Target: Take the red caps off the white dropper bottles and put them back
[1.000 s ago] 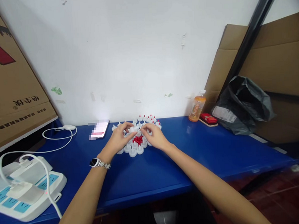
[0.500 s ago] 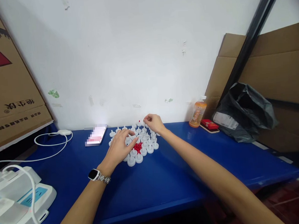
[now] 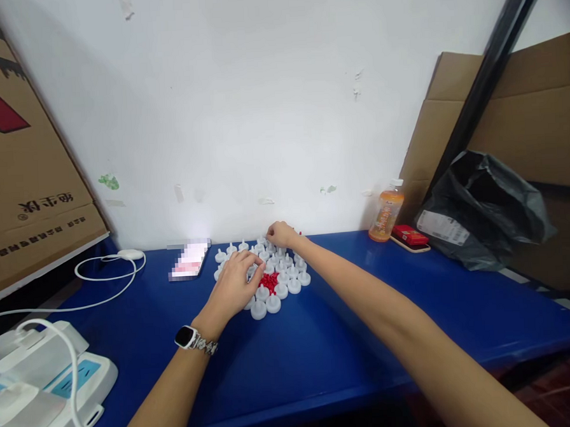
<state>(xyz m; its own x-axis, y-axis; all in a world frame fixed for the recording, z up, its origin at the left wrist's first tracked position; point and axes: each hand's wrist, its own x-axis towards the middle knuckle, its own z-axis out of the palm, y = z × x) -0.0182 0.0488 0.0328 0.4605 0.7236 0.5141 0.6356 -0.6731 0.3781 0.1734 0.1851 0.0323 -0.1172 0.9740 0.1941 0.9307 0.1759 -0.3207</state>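
On the blue table stands a cluster of white nozzle caps (image 3: 294, 285), round at the base with a thin spout on top. A pile of small red tips (image 3: 270, 282) lies among them. My left hand (image 3: 235, 280), wearing a watch on its wrist, hovers over the near left part of the cluster, thumb and index fingertips drawn together; what is between them is too small to make out. My right hand (image 3: 280, 234) reaches to the far side of the caps, its fingers pinched low over them and hiding what they hold. Red tips show just behind its wrist.
A phone (image 3: 192, 259) lies left of the caps, near a white cable (image 3: 133, 267) and a power strip (image 3: 91, 383). To the right are an orange drink bottle (image 3: 386, 213), a red box (image 3: 410, 235) and a grey plastic bag (image 3: 493, 228). Cardboard (image 3: 35, 182) stands at the left.
My right hand has moved left along the back row, uncovering red at its right. My left thumb and index finger have come closer together. The whole view has shifted slightly.
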